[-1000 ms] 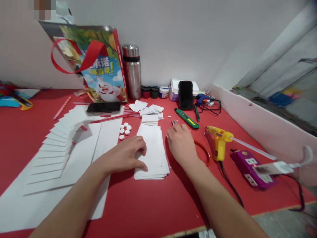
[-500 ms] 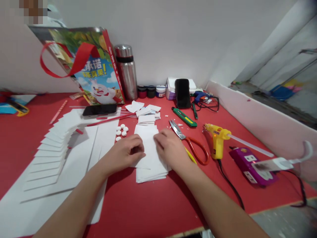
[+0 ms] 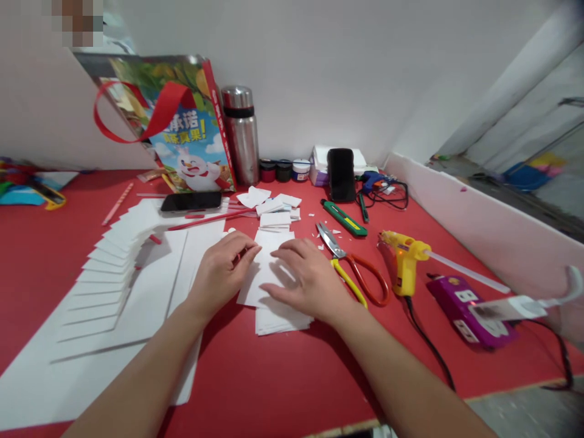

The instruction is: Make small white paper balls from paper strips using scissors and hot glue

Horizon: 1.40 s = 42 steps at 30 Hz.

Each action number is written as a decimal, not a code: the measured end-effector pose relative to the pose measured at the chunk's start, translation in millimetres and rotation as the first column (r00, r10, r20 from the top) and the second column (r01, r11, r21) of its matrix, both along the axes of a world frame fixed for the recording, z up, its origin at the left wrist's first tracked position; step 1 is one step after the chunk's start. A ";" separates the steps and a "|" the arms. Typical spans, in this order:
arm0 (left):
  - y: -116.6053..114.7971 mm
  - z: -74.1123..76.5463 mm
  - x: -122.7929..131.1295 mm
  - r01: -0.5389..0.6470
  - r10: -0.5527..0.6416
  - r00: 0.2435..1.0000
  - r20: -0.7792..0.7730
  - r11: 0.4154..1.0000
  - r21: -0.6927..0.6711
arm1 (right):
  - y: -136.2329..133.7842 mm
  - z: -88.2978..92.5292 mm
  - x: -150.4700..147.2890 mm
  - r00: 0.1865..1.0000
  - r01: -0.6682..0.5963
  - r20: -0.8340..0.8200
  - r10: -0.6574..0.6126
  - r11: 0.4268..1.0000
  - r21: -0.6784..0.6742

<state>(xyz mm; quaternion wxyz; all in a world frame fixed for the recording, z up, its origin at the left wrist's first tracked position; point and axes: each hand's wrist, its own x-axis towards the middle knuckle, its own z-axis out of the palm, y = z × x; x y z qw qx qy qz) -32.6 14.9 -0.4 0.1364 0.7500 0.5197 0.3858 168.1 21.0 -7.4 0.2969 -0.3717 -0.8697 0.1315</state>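
Observation:
My left hand is over the left edge of a white paper sheet, thumb and fingertips pressed together. Whatever they pinch is too small or hidden to make out. To the right, my right hand hovers above the same paper with thumb and fingers apart. The sheet lies slightly askew on a stack of white paper strips. Smaller white pieces are piled just beyond it. A white round pellet peeks out behind my left hand, which hides the others.
At left, a fanned curve of white steps stands on white board. Scissors, a green cutter, a yellow glue gun and a purple power strip lie right. Behind are a gift bag, steel flask and phone.
My left hand has moved up and now covers most of the white pellets. My right hand has spread its thumb from its fingers. The view has shifted slightly.

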 end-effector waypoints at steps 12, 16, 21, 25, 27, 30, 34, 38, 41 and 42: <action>-1.8 -2.8 0.6 -0.175 0.172 0.975 0.140 0.985 0.009 | -32.1 0.1 -39.8 0.912 -0.002 0.409 -0.024 0.998 0.063; -0.8 -4.6 0.1 -0.144 0.138 0.986 0.094 0.988 0.054 | -30.6 -5.6 -40.6 0.941 0.096 0.321 -0.107 0.994 0.050; -0.6 -4.6 -0.8 -0.114 0.109 0.992 0.060 0.989 0.095 | -7.7 9.4 -5.1 0.920 0.372 0.147 -0.363 0.927 -0.040; -0.7 -5.2 -1.0 -0.098 0.094 0.994 0.058 0.992 0.082 | 17.7 28.1 49.3 0.672 0.734 -0.150 -0.725 0.679 0.010; -0.6 -5.5 -1.3 -0.080 0.074 0.995 0.067 0.992 0.100 | 24.8 29.0 64.3 0.605 0.780 -0.251 -0.755 0.626 -0.004; -2.2 -3.8 0.5 0.064 -0.071 0.996 0.051 0.990 0.124 | 26.8 20.7 61.1 0.611 0.715 -0.433 -0.663 0.697 -0.058; -10.1 -0.8 13.4 0.448 -0.449 0.890 -0.079 0.893 -0.025 | 22.9 10.0 39.6 0.710 0.632 -0.443 -0.547 0.772 0.061; -18.3 -5.3 29.8 0.580 -0.642 0.736 -0.216 0.762 -0.288 | 20.7 7.5 32.7 0.771 0.559 -0.433 -0.466 0.822 0.112; -19.8 -8.7 32.7 0.566 -0.665 0.701 -0.256 0.738 -0.367 | 21.1 7.2 32.1 0.790 0.484 -0.444 -0.423 0.874 0.028; -19.6 -8.8 31.8 0.562 -0.663 0.703 -0.257 0.740 -0.369 | 21.7 7.0 31.4 0.782 0.449 -0.465 -0.414 0.892 -0.039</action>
